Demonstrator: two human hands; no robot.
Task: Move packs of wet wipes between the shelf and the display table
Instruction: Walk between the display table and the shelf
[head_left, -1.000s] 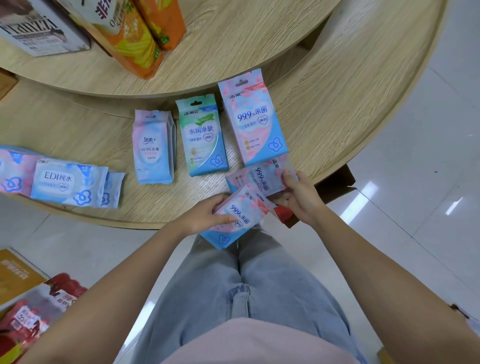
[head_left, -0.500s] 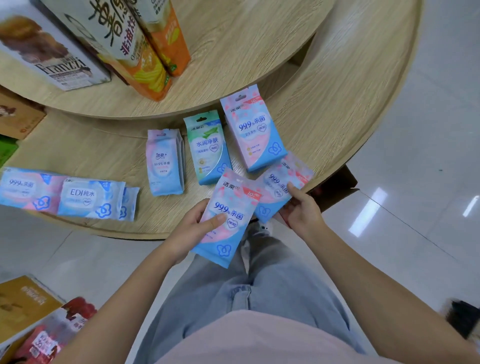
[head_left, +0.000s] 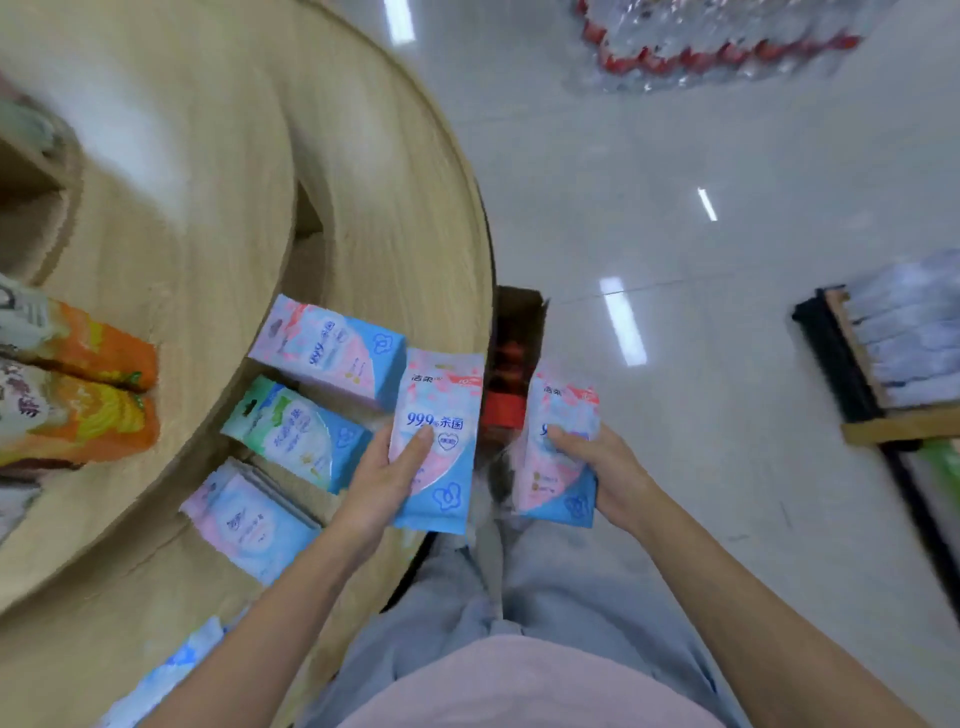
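Left hand: the left hand (head_left: 384, 483) is gripping a pink-and-blue pack (head_left: 439, 415) at lower centre of the frame, over the rim of the surface. Its fingers (head_left: 415, 448) are closing round the pack's left edge, and one is lying across the print.
Right hand: the right hand (head_left: 610, 475) is gripping a second pink-and-blue pack (head_left: 556, 467), with fingers (head_left: 569, 435) curling over its right side. This pack is hanging above the floor, right of centre, apart from the surface.
Surface: a round wooden surface (head_left: 415, 223) in two tiers is filling the left half of the frame.
Packs lying down: three are lying in a row on the lower tier, left of the left hand. They are a pink pack (head_left: 322, 348), a green pack (head_left: 291, 431) and a pale pink pack (head_left: 244, 514). A blue pack (head_left: 171, 670) is showing only in part at the lower left.
In the way: the left hand's pack is overlapping the pink pack's near corner. An open cardboard box (head_left: 519, 322) holding red things is sitting on the floor between the two held packs.
Around: orange snack bags (head_left: 98, 358) are lying on the upper tier at the left edge. Shrink-wrapped bottles (head_left: 717, 47) with red caps are standing at upper right. A pallet (head_left: 883, 426) of wrapped goods is sitting at the right edge, blurred.
Floor: the pale floor (head_left: 701, 130) is reflecting strip lights.
Count: two packs are being held, three are lying in full view and one is partly showing, making six. There are also two orange bags and one box.
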